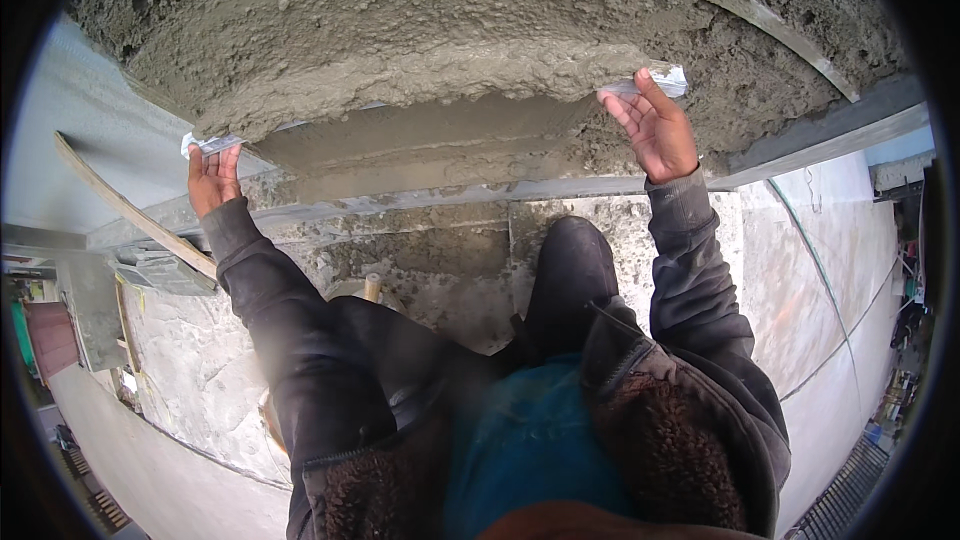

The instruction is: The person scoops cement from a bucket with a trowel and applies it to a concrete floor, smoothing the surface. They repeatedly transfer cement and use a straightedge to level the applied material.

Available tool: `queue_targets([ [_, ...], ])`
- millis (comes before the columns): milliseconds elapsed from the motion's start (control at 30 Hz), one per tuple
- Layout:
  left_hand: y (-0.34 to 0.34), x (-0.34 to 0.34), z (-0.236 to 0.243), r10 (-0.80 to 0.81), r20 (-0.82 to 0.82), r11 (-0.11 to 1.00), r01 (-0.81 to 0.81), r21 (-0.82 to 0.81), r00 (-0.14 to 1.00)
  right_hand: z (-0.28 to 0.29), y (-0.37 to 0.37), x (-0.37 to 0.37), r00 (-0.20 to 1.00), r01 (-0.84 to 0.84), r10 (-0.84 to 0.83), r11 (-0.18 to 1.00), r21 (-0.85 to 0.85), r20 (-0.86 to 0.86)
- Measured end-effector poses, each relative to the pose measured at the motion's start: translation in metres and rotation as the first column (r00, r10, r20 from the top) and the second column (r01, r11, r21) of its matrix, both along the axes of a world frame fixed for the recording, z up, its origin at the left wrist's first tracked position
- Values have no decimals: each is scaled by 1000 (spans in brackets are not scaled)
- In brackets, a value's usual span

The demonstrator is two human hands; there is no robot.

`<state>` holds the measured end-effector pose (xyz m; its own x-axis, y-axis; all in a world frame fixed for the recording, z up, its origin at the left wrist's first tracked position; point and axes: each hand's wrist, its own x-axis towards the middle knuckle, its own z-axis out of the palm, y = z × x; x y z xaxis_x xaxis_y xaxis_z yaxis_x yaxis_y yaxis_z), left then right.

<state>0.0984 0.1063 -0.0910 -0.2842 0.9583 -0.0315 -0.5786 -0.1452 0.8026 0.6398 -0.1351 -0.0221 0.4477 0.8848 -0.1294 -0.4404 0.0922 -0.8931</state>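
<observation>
Both my hands grip one long metal straightedge, held crosswise against a wall coated in wet grey mortar. My left hand is closed round its left end, thumb on the near face. Near the right end, my right hand pinches it, with the thumb over it and the fingers curled beneath. A thick ridge of mortar lies along the bar and hides most of its length. Below the bar runs a smoother, wetter band of mortar.
A curved-looking strip lies on the mortar at the upper right. At left, a wooden strip leans beside a grey trowel-like flat piece. A ledge runs below the mortar. A thin green hose crosses the pale floor at right.
</observation>
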Motion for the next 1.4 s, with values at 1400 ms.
queue_targets([
  [1400, -97, -97, 146, 179, -132, 975, -194, -110, 975, 19, -34, -68, 974, -212, 202, 972, -103, -97],
])
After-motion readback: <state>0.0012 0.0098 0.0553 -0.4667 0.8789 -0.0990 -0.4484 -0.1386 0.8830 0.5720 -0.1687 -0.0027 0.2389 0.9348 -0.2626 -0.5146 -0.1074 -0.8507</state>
